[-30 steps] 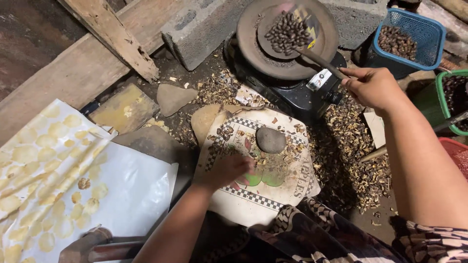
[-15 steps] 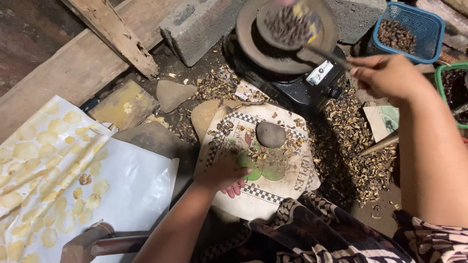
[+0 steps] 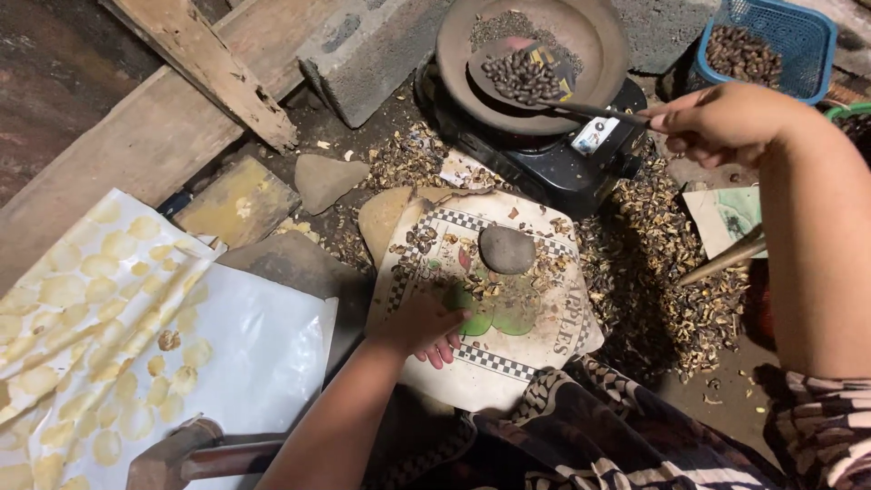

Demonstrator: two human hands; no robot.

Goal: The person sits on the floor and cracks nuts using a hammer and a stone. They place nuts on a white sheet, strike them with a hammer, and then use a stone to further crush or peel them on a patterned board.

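Since a second ago your right hand (image 3: 726, 122), gripping the long-handled metal scoop (image 3: 526, 77) of dark seeds, has lifted it over the round clay pan (image 3: 599, 41) at twelve o'clock, while your left hand (image 3: 422, 327) (fingers seemingly curled) stays pressing the patterned cloth mat (image 3: 490, 363).

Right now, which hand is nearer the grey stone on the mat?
Left. The left hand rests on the mat just below the grey stone; the right hand holds a spatula over the pan.

Ladle (image 3: 526, 77) heaped with dark seeds, over pan (image 3: 599, 36).

Stone (image 3: 506, 249) on mat (image 3: 544, 336), pan (image 3: 590, 45) on stove (image 3: 544, 168) behind, basket (image 3: 807, 36) right.
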